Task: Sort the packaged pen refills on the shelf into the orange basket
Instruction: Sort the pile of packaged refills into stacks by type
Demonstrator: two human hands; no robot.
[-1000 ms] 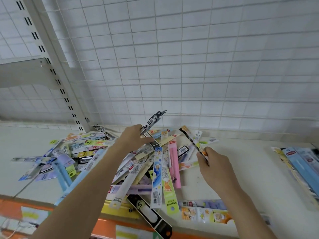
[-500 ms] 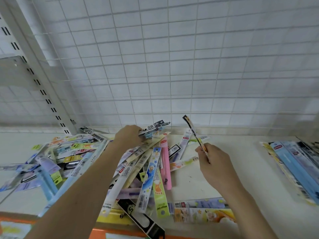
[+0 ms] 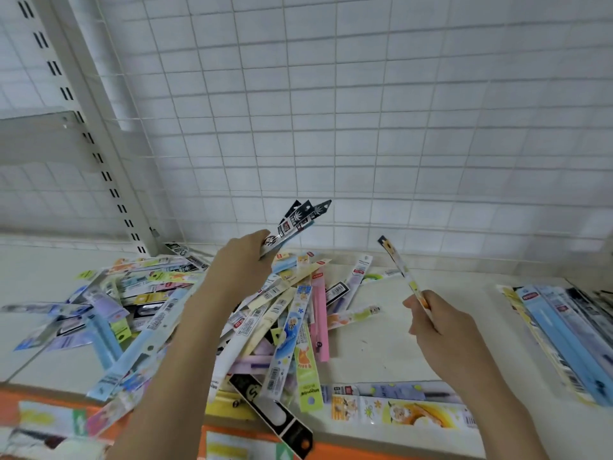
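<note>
A loose pile of packaged pen refills (image 3: 285,313) in many colours covers the white shelf (image 3: 374,346). My left hand (image 3: 242,260) is raised over the pile's far side and grips a small fan of black refill packs (image 3: 298,219) that point up and right. My right hand (image 3: 441,320) is lifted over bare shelf right of the pile and pinches one thin yellow-and-white refill pack (image 3: 401,272), which slants up to the left. The orange basket is not in view.
A neat stack of blue refill packs (image 3: 560,336) lies at the shelf's right end. A white wire grid (image 3: 331,111) forms the back wall, with a slotted upright (image 3: 83,134) at the left. An orange shelf-front strip (image 3: 225,439) with labels runs along the near edge.
My left hand has lifted the black packs up off the pile. My right hand has drawn its thin pack to the right, away from the pile.
</note>
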